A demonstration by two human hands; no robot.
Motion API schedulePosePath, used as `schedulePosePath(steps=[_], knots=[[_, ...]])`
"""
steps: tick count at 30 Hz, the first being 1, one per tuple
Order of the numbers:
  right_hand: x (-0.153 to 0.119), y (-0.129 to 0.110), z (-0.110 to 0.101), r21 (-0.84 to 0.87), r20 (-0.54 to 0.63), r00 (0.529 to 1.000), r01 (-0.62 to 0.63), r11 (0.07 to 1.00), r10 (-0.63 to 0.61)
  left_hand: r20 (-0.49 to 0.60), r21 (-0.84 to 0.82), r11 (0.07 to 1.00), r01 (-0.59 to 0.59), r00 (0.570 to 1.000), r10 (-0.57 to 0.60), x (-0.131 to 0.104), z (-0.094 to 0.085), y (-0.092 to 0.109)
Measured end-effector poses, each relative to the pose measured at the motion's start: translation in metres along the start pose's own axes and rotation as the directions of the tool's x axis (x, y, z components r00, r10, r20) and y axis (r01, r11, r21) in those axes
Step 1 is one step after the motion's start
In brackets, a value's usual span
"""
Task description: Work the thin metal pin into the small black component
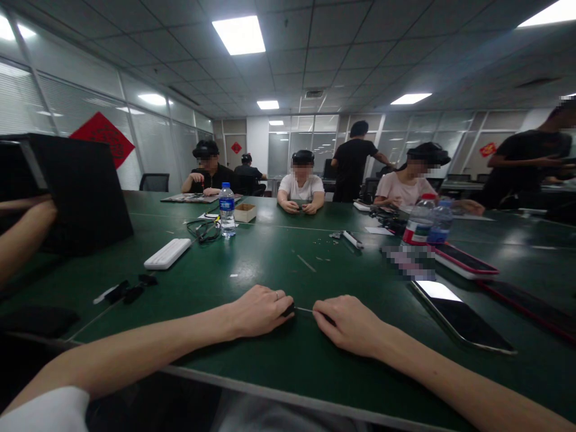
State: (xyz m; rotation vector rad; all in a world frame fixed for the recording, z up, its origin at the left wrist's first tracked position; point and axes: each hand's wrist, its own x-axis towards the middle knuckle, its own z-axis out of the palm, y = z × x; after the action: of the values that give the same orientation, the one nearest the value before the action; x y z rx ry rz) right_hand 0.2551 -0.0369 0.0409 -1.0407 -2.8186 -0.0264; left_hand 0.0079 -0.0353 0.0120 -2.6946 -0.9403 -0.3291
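My left hand [260, 309] rests on the green table [252, 366] with its fingers curled round a small black object [288, 310]. Its kind cannot be made out, since the fingers cover most of it. A ring shows on one finger of that hand. Just across a narrow gap, my right hand [347, 322] lies on the table with its fingers bent inward and closed. Whatever it may hold is hidden. A thin pale line [303, 309] spans the gap between the hands; whether it is a thread or a mark on the table cannot be told.
Right of my right hand lies a phone [463, 318], with bottles [418, 222] beyond. A white power strip [167, 254], small black pieces [130, 291], a water bottle [227, 210] and a box [245, 212] stand ahead left. A black case [85, 192] with another person's arm is far left. Several people sit opposite.
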Motion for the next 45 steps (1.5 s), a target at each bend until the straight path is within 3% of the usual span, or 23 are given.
schedulePosePath(steps=[16,21,25,33,45], knots=[[0.0,0.006,0.0,0.051,0.008,0.998,0.06,0.997,-0.06,-0.041,-0.16,0.986,-0.041,0.999,0.034,-0.004,0.007,-0.009],[-0.002,0.002,-0.002,0.16,-0.033,0.985,0.172,0.972,-0.169,-0.027,-0.287,0.955,-0.08,0.997,0.075,-0.004,0.007,-0.012],[-0.003,-0.003,-0.006,0.217,-0.087,0.959,0.281,0.935,-0.268,-0.027,-0.369,0.928,-0.045,0.999,0.038,0.0,0.007,-0.013],[0.002,0.02,-0.004,0.103,-0.043,0.983,0.183,0.978,-0.179,-0.038,-0.396,0.918,-0.03,0.999,0.016,0.002,0.008,-0.013],[0.002,0.017,-0.002,-0.002,-0.013,0.994,0.107,0.994,-0.107,-0.068,-0.374,0.927,-0.014,0.998,-0.012,0.002,0.009,-0.012]])
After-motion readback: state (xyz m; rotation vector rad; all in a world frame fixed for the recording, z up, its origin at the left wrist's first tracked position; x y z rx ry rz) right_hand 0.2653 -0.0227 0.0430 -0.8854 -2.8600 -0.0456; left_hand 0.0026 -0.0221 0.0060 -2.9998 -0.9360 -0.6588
